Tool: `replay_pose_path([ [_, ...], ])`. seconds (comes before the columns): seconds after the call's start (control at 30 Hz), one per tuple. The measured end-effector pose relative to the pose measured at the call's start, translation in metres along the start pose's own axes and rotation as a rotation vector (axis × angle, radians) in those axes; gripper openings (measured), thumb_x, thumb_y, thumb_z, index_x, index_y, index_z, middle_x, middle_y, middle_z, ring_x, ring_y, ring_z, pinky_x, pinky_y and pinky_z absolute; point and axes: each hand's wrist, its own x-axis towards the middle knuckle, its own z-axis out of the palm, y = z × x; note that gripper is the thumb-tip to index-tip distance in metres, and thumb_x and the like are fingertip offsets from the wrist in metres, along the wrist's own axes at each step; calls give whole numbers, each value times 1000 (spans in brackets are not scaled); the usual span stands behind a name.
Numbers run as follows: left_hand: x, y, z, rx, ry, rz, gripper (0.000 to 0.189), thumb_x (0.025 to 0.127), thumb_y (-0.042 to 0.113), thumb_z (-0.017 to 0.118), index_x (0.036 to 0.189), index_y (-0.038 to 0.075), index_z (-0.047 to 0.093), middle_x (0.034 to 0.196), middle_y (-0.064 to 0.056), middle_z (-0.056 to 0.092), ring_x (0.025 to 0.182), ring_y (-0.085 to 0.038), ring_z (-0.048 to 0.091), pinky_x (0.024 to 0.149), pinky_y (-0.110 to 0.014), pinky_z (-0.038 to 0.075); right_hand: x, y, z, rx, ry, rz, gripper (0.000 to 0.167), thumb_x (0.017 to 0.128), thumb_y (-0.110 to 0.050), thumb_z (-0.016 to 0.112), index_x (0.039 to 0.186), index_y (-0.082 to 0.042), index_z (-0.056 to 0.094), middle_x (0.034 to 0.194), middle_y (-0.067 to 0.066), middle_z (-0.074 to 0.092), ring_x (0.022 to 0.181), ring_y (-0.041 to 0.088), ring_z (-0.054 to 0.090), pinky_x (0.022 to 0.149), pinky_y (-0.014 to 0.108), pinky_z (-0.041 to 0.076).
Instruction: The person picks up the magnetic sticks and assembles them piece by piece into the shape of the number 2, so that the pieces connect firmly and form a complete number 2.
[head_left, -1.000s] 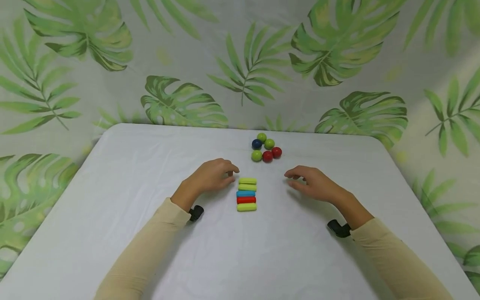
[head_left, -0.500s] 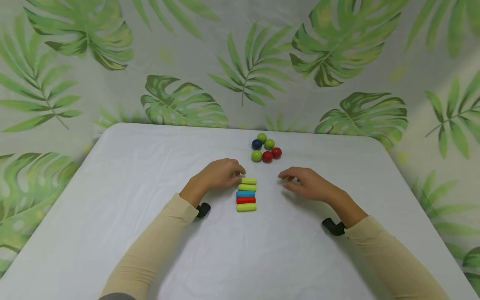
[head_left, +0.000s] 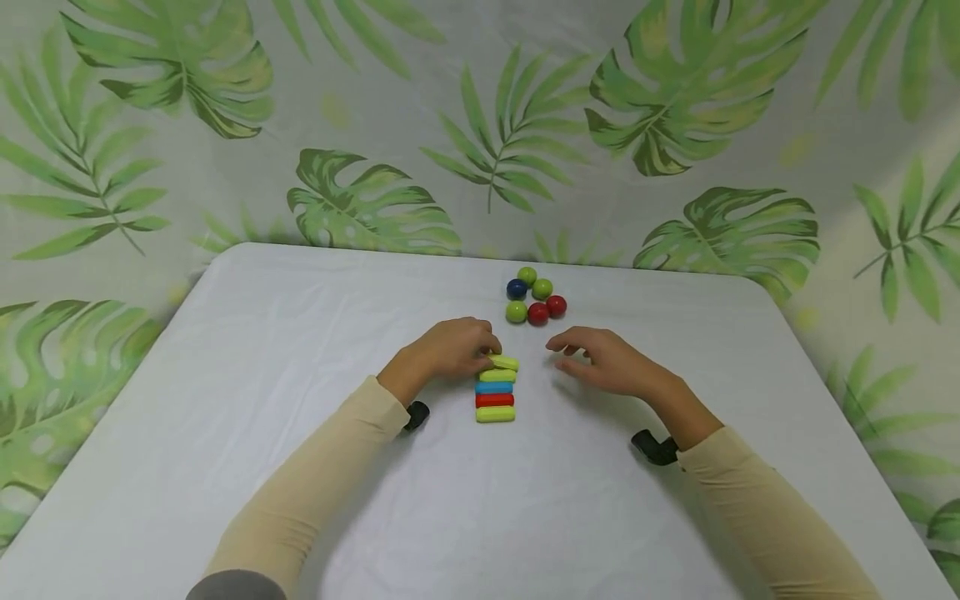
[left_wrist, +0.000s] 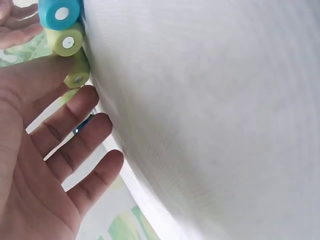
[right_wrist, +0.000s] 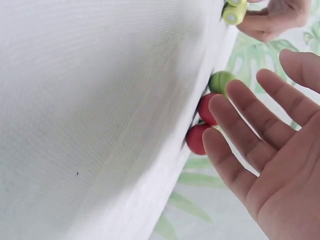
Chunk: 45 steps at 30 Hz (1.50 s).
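Note:
My left hand pinches the left end of the farthest yellow-green cylinder, which sits slightly askew. In the left wrist view, thumb and index finger lie at that cylinder, the other fingers spread out. Below it in the head view, a row continues with another yellow-green cylinder, a blue cylinder, a red cylinder and a yellow-green cylinder. To the right, my right hand hovers with relaxed fingers and holds nothing. Its fingers overlap the red balls in the right wrist view.
Behind the row lies a cluster of balls: a navy ball, green balls and red balls. A white cloth covers the table. A leaf-patterned curtain hangs behind its far edge.
My left hand has moved right onto the farthest yellow-green cylinder and taken hold of its end, turning it slightly. My right hand has drifted left toward the row.

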Motion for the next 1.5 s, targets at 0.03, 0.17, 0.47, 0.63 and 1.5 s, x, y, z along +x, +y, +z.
replay_pose_path([
  [0.03, 1, 0, 0, 4, 0, 2, 25, 94, 23, 66, 117, 15, 73, 110, -2, 68, 98, -16, 61, 89, -33, 53, 0, 0, 0, 2, -1, 1, 34, 96, -16, 63, 127, -3, 64, 123, 12, 69, 109, 27, 65, 97, 51, 53],
  [0.17, 5, -3, 1, -30, -4, 24, 27, 93, 22, 67, 119, 17, 72, 113, -1, 68, 101, -16, 59, 90, -33, 52, -3, 3, -2, -7, 2, 10, 33, 96, -16, 62, 127, -4, 64, 124, 12, 69, 109, 28, 65, 97, 52, 52],
  [0.47, 15, -16, 2, -198, -41, 47, 22, 90, 18, 72, 111, 15, 76, 101, 0, 69, 88, -13, 55, 80, -25, 47, -9, 8, -10, -27, 36, 0, 32, 96, -13, 63, 127, -2, 64, 124, 14, 69, 109, 31, 65, 95, 54, 52],
  [0.63, 16, -17, 1, -237, -35, 53, 22, 90, 17, 71, 110, 14, 76, 102, -1, 70, 88, -14, 56, 79, -25, 47, -12, 9, -14, -40, 41, 10, 33, 96, -13, 62, 127, -2, 63, 125, 15, 68, 110, 31, 65, 95, 54, 52],
  [1.5, 0, -24, -9, -577, 251, -116, 26, 90, 19, 72, 115, 12, 75, 107, -6, 74, 89, -16, 62, 76, -23, 49, -14, 28, -20, 0, 80, 26, 31, 97, -12, 61, 125, 0, 64, 123, 19, 68, 107, 32, 66, 90, 53, 53],
])
